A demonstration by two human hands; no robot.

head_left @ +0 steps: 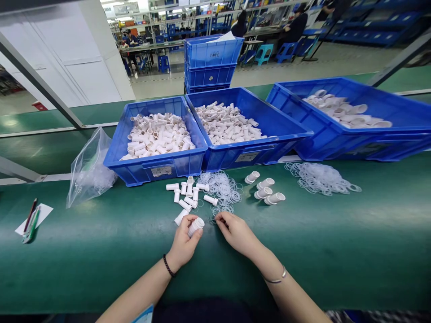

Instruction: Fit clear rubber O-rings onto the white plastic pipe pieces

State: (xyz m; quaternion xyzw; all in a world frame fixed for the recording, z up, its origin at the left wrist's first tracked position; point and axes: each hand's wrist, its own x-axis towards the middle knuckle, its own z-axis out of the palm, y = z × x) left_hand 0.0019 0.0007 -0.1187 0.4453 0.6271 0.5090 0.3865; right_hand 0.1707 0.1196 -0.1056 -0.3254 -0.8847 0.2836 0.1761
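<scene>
Room: pale floor (151, 85) beyond my bench, with shelving (387, 27), a teal stool (264, 52) and people seated at worktables.

Surface: my green bench (111, 264), running the full width before me, slightly glossy.

Bin, blue, at right (380, 144): tilted in my view, partly filled with wide white pieces (352, 112), loosely heaped.

Bin, blue, middle (279, 153): a paper label on its front; small white tubes (232, 122) piled toward its left, bare blue wall at its right.

Bin, blue, at left (182, 168): beside the middle one, labelled likewise, a jumble of small white tubes across its floor.

Crates, blue, stacked (210, 75): behind the bins, white paper on top; contents hidden.

Bag, clear plastic (89, 172): slumped beside the left bin, translucent matter gathered low inside.

Hands, mine, two: the left hand (183, 242) is curled around one white tube (195, 227), its mouth tipped up, just above the bench; the right hand (239, 234) has its fingers drawn together at the near edge of a heap of clear rings (220, 188). Whether they pinch a ring, I cannot tell.

Rings, clear, second heap (321, 178): before the right bin.

Tubes, white, wider, four (263, 193): between the heaps.

Tubes, white, slim, loose (195, 194): before the left bin.

Pens (32, 226): on white paper, far left.
</scene>
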